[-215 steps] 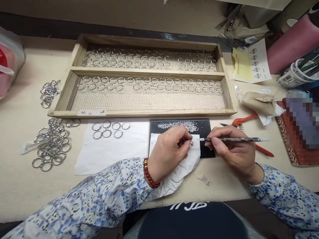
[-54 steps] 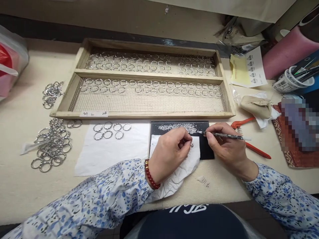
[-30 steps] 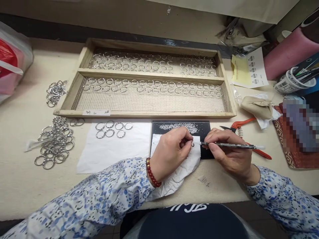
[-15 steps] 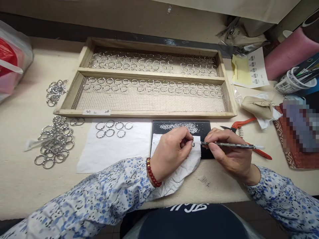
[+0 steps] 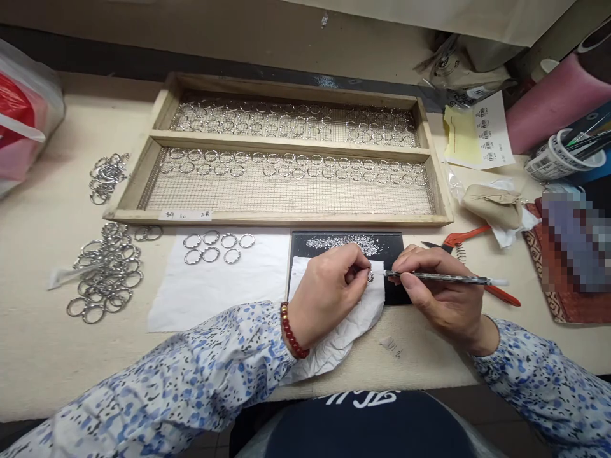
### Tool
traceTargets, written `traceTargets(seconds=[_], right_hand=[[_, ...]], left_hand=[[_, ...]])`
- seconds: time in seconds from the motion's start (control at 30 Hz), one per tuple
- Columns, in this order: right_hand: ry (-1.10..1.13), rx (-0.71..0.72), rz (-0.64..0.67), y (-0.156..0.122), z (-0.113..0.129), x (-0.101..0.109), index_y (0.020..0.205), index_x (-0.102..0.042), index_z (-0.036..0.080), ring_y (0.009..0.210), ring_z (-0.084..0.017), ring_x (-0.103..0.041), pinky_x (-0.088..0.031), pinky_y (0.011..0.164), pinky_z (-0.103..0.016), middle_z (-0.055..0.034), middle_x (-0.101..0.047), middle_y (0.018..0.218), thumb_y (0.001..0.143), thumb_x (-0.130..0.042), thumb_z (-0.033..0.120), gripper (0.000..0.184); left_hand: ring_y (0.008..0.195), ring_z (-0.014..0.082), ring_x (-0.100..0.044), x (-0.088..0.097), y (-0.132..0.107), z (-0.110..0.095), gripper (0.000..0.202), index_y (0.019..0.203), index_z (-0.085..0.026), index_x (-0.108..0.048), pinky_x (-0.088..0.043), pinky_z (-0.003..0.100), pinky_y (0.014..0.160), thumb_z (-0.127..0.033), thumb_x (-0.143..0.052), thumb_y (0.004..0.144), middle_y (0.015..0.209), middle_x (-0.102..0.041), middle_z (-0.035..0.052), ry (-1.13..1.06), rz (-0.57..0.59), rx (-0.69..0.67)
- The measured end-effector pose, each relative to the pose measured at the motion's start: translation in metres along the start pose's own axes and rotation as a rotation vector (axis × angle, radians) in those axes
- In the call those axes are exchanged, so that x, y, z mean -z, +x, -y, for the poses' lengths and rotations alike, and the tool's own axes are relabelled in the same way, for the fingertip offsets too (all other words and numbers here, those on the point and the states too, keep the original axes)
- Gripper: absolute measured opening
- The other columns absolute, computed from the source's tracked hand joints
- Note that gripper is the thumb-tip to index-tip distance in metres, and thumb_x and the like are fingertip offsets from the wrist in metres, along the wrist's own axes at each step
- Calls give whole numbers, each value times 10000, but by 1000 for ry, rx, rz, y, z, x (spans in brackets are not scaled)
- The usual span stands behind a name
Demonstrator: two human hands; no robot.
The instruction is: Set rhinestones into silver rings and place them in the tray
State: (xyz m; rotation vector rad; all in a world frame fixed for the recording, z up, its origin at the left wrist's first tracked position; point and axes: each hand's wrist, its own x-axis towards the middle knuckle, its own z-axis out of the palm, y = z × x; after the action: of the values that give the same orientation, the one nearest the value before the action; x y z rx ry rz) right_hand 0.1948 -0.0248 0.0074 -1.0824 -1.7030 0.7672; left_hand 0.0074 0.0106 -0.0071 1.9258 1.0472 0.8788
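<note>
My left hand (image 5: 329, 289) is closed in a pinch over a white tissue (image 5: 329, 356). A small metal ring (image 5: 370, 275) pokes out from its fingertips, the rest of it hidden by the fingers. In my right hand (image 5: 443, 292) is a slim pen-like stick (image 5: 439, 277) with a pale tip, pointing left at the ring; the tip is very near it, and I cannot tell if they touch. Beneath both hands lies a black ridged tray (image 5: 395, 245) with many tiny glittering stones (image 5: 344, 244) heaped along its far side.
Beyond the hands stands a wooden mesh frame (image 5: 286, 218) with rows of rings. Several rings (image 5: 210, 254) lie on white paper (image 5: 214, 299), and more are piled (image 5: 107, 273) at left. Red-handled pliers (image 5: 503, 296) rest by my right hand. A cup of tools (image 5: 556, 159) stands far right.
Both hands keep almost the same place. The ring at the left fingertips seems turned very slightly; nothing was taken up or let go.
</note>
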Motion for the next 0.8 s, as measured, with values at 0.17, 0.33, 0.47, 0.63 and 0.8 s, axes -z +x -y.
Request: traceTargets(seconds=[0.17, 0.33, 0.47, 0.63, 0.8], right_hand=[[6, 11, 13, 0, 0, 0, 932, -634, 222, 768, -192, -637, -529, 667, -371, -21, -643, 806, 849, -583, 89, 165], [-12, -3, 15, 1, -1, 0, 919, -632, 232, 767, -195, -642, -536, 669, -377, -20, -649, 807, 850, -582, 107, 151], [-7, 7, 22, 1, 0, 0, 927, -630, 228, 764, -190, -636, -532, 677, -381, -23, -644, 808, 850, -581, 102, 156], [-3, 0, 28, 1, 0, 0, 935, -629, 223, 760, -191, -638, -527, 694, -388, -25, -647, 810, 851, -581, 110, 149], [-11, 12, 19, 2, 0, 0, 949, -626, 221, 766, -191, -636, -524, 706, -391, -26, -644, 815, 841, -581, 91, 175]], left_hand=[[600, 110, -560, 0, 0, 0, 131, 789, -150, -607, -444, 213, 544, -22, -588, 775, 664, -613, -15, 2, -4, -5], [596, 110, -557, 0, 0, 0, 131, 790, -153, -605, -445, 213, 538, -25, -586, 775, 666, -615, -14, -2, -7, -6], [601, 115, -563, 0, 0, 0, 126, 789, -156, -603, -444, 216, 532, -32, -582, 779, 665, -617, -10, -3, -3, -7], [606, 117, -563, 0, 0, 0, 127, 790, -163, -602, -445, 217, 529, -38, -582, 782, 659, -614, -14, 1, -5, -9], [603, 112, -561, -1, 0, 0, 131, 794, -161, -601, -439, 212, 527, -32, -583, 781, 669, -615, -16, 3, -4, -8]])
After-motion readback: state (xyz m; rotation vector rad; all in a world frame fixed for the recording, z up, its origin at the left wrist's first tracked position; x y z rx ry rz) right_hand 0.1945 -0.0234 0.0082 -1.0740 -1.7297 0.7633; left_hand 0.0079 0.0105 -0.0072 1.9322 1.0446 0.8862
